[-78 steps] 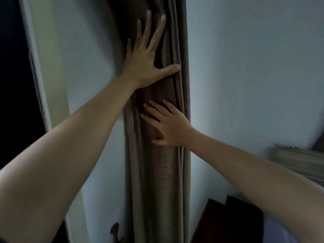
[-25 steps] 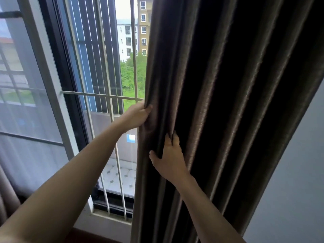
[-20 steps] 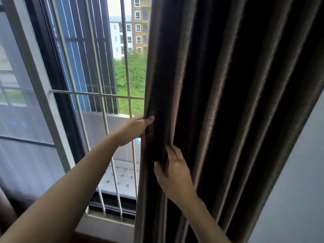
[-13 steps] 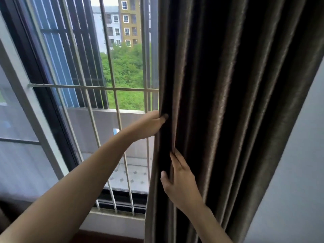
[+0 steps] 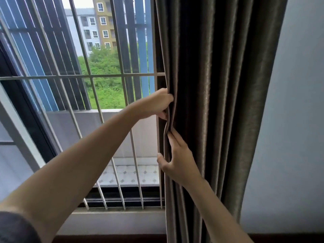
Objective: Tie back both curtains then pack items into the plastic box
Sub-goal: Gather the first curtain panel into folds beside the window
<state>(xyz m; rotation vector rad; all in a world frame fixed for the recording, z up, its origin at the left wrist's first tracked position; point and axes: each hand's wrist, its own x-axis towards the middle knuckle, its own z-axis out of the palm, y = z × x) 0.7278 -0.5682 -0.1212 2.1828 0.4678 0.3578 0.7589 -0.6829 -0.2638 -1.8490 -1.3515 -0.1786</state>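
Note:
A dark brown pleated curtain (image 5: 219, 102) hangs bunched at the right side of the window, against the wall. My left hand (image 5: 157, 104) grips the curtain's left edge at mid height, with its fingers curled round the front fold. My right hand (image 5: 177, 160) sits just below it, thumb on the window side and fingers tucked into the folds, pinching the same edge. No tie-back and no plastic box are in view.
Behind the curtain edge is a window with white metal bars (image 5: 98, 76) and a dark frame (image 5: 26, 106). A pale wall (image 5: 294, 120) runs to the right of the curtain. A dark wooden ledge (image 5: 108, 238) lies along the bottom.
Both hands have drawn the curtain edge further right, uncovering more window. Three seconds ago they lay flat on a different gathered curtain beside a wall.

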